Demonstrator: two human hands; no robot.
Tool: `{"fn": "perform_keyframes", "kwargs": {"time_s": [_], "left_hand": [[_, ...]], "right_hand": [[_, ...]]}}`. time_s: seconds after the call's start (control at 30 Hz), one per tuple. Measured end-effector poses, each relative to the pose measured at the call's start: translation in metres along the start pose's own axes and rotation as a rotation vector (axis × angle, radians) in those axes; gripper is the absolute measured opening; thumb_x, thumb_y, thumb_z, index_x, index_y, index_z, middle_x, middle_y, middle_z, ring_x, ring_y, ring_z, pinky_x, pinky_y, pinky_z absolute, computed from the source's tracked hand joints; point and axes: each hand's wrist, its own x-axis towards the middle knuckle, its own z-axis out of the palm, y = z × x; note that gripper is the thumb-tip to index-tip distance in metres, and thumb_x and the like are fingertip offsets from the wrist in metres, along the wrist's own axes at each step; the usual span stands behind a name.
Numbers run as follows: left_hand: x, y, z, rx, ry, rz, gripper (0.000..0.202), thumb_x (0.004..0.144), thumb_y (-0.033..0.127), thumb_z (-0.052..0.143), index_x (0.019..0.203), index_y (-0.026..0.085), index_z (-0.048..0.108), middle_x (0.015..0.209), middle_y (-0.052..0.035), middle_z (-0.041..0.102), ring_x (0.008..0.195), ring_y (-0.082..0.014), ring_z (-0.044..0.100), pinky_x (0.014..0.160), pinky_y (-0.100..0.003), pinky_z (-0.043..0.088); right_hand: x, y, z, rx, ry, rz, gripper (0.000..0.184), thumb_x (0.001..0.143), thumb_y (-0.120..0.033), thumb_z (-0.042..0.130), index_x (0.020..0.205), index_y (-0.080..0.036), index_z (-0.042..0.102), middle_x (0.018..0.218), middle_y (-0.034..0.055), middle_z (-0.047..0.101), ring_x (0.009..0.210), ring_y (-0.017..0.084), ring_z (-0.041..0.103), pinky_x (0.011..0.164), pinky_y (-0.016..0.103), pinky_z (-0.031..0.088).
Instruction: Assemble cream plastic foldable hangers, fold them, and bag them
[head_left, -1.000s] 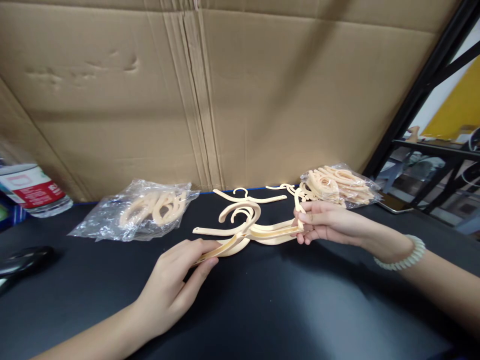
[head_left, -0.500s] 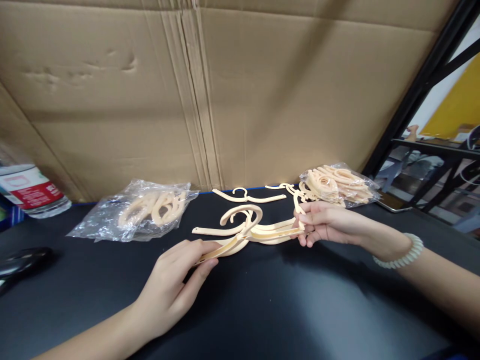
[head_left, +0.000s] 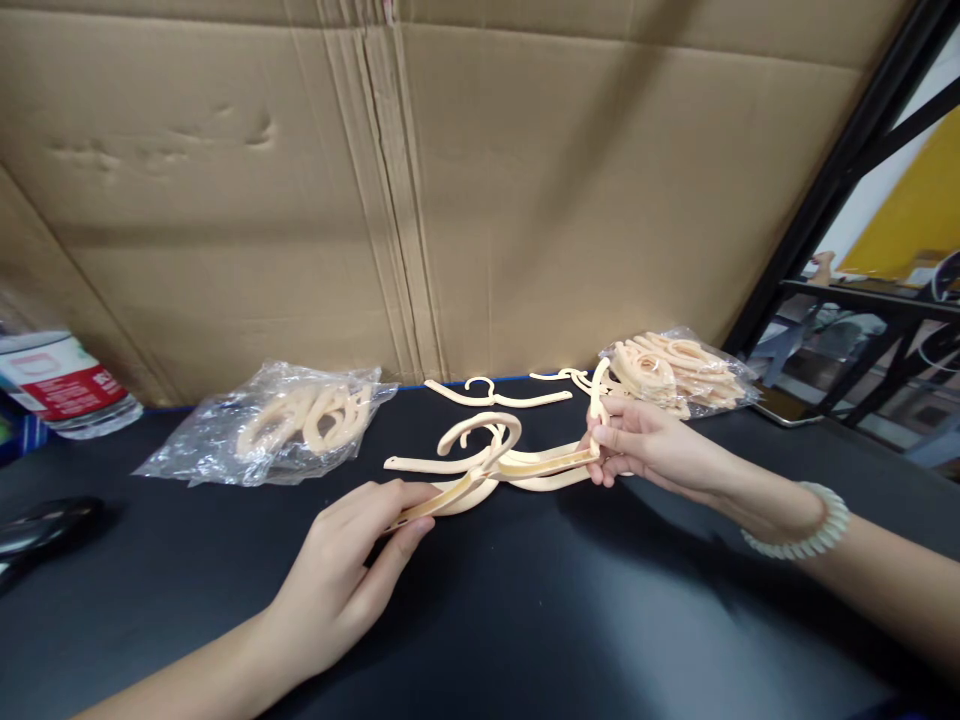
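A small stack of cream plastic hangers (head_left: 501, 463) lies on the black table (head_left: 525, 620), hooks curling up toward the back. My left hand (head_left: 352, 565) pinches the stack's left arm tip between thumb and fingers. My right hand (head_left: 645, 445), with a pale bead bracelet on its wrist, is closed on the stack's right arm tip and also holds a small cream hook piece upright. One more single hanger (head_left: 495, 393) rests flat just behind the stack.
A clear bag of cream hangers (head_left: 289, 420) lies at the left, another bag (head_left: 679, 370) at the right rear. A cardboard wall (head_left: 450, 180) stands behind. A water bottle (head_left: 64, 385) and a dark mouse (head_left: 41, 525) sit far left. A black metal rack (head_left: 847, 180) stands at right.
My right hand has turned slightly and drawn in a little, wrist dropping lower. The hanger stack and my left hand have stayed almost still.
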Motion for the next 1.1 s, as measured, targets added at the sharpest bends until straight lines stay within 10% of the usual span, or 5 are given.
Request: {"fn": "perform_keyframes", "kwargs": {"time_s": [0.83, 1.1], "left_hand": [[0.006, -0.002, 0.005, 0.120, -0.014, -0.163, 0.015, 0.095, 0.033, 0.050, 0.107, 0.026, 0.057, 0.081, 0.0024, 0.068, 0.066, -0.0160, 0.064, 0.061, -0.025, 0.048], [0.004, -0.005, 0.004, 0.063, 0.005, -0.243, 0.021, 0.096, 0.038, 0.048, 0.111, 0.027, 0.057, 0.090, 0.0003, 0.069, 0.080, -0.0194, 0.068, 0.067, -0.027, 0.050]], "right_hand": [[0.001, 0.000, 0.011, -0.227, 0.136, -0.158, 0.040, 0.080, -0.053, 0.070, 0.082, -0.020, 0.049, 0.061, -0.0004, 0.064, 0.057, 0.014, 0.068, 0.052, 0.023, 0.054], [-0.002, -0.001, 0.006, -0.241, 0.211, -0.343, 0.025, 0.084, -0.040, 0.069, 0.079, -0.019, 0.055, 0.097, 0.0073, 0.068, 0.072, 0.013, 0.061, 0.061, 0.026, 0.055]]}}
